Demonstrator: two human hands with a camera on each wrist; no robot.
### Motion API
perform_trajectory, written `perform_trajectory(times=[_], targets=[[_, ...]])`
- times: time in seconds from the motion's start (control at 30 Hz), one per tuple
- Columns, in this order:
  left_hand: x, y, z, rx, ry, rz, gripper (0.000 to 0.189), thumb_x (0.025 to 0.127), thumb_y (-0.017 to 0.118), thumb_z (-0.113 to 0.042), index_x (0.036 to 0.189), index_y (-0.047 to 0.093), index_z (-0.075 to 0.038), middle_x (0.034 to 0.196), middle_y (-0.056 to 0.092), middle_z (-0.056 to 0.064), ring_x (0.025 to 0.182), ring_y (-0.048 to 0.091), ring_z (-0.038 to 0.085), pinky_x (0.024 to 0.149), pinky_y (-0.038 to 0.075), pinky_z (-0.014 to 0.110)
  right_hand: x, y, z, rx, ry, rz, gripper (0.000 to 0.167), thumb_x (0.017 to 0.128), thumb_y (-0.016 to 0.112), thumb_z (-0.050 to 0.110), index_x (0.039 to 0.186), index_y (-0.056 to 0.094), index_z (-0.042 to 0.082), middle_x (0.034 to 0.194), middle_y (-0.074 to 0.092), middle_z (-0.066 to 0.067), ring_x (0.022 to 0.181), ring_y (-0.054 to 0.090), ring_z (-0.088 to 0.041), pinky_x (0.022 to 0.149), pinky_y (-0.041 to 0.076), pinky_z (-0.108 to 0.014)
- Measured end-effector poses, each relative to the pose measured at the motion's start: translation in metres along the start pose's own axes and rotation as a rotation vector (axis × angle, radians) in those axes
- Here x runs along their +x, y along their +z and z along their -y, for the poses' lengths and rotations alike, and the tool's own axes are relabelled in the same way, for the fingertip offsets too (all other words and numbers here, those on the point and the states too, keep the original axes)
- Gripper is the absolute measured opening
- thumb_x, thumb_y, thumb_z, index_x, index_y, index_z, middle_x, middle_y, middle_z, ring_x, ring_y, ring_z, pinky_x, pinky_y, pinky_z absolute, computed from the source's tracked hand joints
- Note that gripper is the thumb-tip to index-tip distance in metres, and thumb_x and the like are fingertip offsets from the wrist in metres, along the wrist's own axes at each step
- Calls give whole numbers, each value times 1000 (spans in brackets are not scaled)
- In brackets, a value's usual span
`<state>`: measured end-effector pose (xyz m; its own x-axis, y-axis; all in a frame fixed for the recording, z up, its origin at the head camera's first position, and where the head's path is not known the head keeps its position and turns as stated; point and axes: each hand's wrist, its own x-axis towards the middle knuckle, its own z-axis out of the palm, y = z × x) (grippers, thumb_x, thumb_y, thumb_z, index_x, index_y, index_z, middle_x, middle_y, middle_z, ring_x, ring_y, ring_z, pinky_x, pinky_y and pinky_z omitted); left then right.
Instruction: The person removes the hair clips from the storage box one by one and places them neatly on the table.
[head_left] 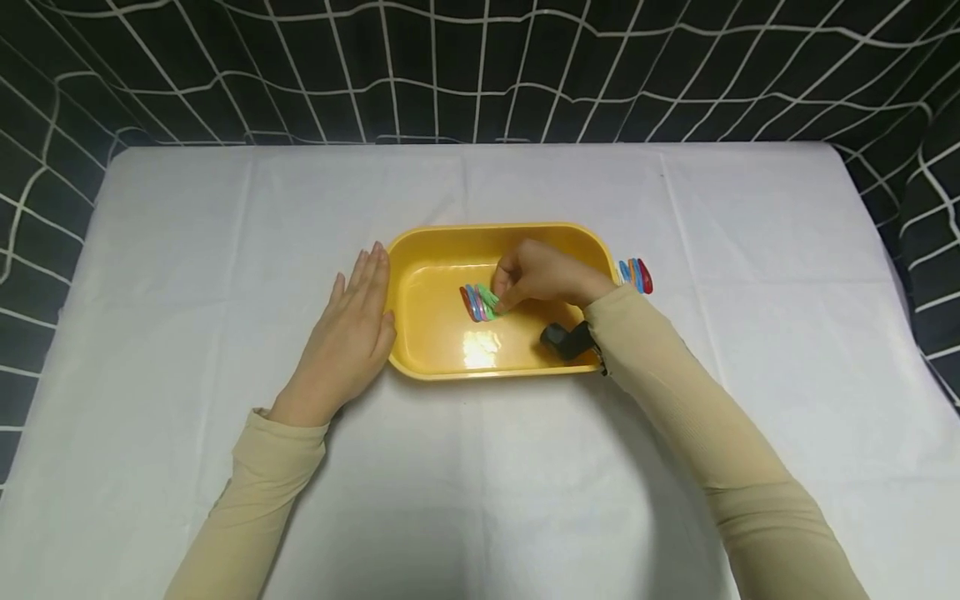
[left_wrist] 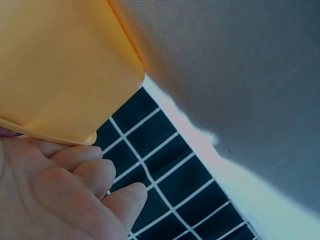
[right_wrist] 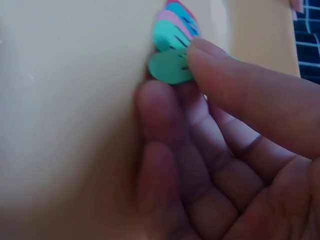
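A yellow plastic tray (head_left: pixel 427 358) sits on the white cloth. My right hand (head_left: pixel 543 275) reaches into it and pinches a green snap hair clip (right_wrist: pixel 171 66) between thumb and fingers. That clip lies against a row of colourful hair clips (head_left: pixel 472 302) on the tray floor: red, blue, pink and green ones. In the right wrist view, the row's blue clip (right_wrist: pixel 181 15) shows beyond the pinched one. My left hand (head_left: pixel 351 333) rests along the tray's left rim with its fingers straight. From the left wrist view, its fingers (left_wrist: pixel 92 172) are beside the tray's outer wall (left_wrist: pixel 75 75).
Another row of hair clips (head_left: pixel 636 276), with blue, orange and red ones, lies on the cloth just right of the tray. A black wrist camera (head_left: pixel 566 342) hangs from my right wrist over the tray. White netting (head_left: pixel 480 83) stands behind the table.
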<state>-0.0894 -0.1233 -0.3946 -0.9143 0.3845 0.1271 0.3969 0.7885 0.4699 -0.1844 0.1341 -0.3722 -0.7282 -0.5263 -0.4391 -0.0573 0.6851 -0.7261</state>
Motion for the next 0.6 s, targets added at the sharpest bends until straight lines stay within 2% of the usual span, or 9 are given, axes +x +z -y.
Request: perform_trajectory(times=[0.33, 0.6], targets=[[0, -1, -1, 3, 0, -1, 58, 98, 32, -18, 147, 16, 8, 156, 11, 16, 143, 8, 28, 113, 9, 48, -2, -2, 1, 49, -8, 87, 12, 74, 72, -6, 86, 69, -7, 69, 64, 0, 66, 53, -12, 65, 43, -23], [0, 1, 0, -1, 5, -11, 58, 98, 33, -19, 147, 16, 8, 155, 11, 16, 143, 8, 27, 113, 10, 48, -3, -4, -1, 62, 5, 90, 13, 77, 70, -5, 89, 69, -7, 72, 64, -2, 69, 53, -14, 66, 44, -24]])
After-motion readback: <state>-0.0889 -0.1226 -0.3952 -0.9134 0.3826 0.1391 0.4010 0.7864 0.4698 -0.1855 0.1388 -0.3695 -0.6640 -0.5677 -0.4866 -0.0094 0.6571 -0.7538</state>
